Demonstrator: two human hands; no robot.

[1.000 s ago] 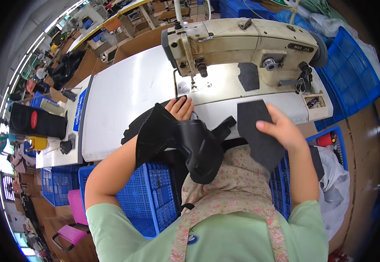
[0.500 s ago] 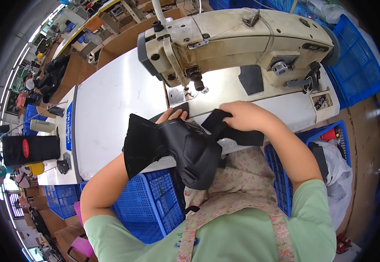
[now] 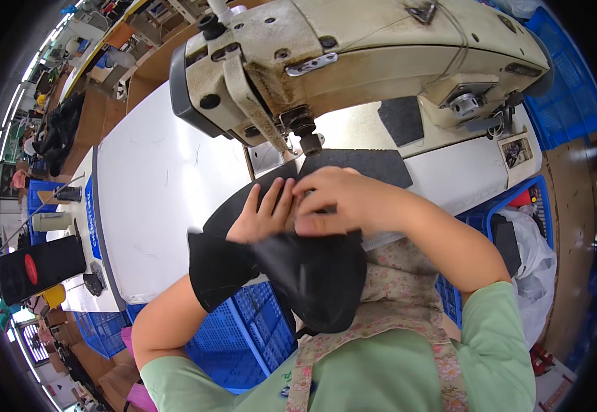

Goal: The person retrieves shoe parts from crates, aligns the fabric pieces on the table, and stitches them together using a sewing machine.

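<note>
Fingers (image 3: 269, 196) of the left hand (image 3: 257, 221) are extended and slightly spread, laid on a black curved strip (image 3: 228, 208) and directed toward the head of the sewing machine (image 3: 374, 75). They are released, resting on the material rather than closed around it. Right hand (image 3: 350, 199): fingers bent, thumb set below them, located immediately beside the left fingertips. Because of motion blur and overlap, it cannot be told whether the right fingers grasp any material.

Workpiece position: the black shaped part (image 3: 319, 281) hangs below both hands, at the near edge of the bench (image 3: 151, 213) and in front of the floral apron (image 3: 398, 275). Its surface is blurred. A black flared flap (image 3: 217, 269) lies across the left forearm near the wrist. Whether the strip, the flap and the shaped part are joined cannot be determined, as the hands cover the area between them.

A dark flat panel (image 3: 374, 165) lies beyond the right hand, its left end near the dark cylindrical fitting (image 3: 305, 134) under the machine head. A second, smaller dark panel (image 3: 403, 120) lies apart from it on the machine bed, beneath the arm. One blue crate (image 3: 233, 336) stands below the near edge of the bench, to the left of the shaped part.
</note>
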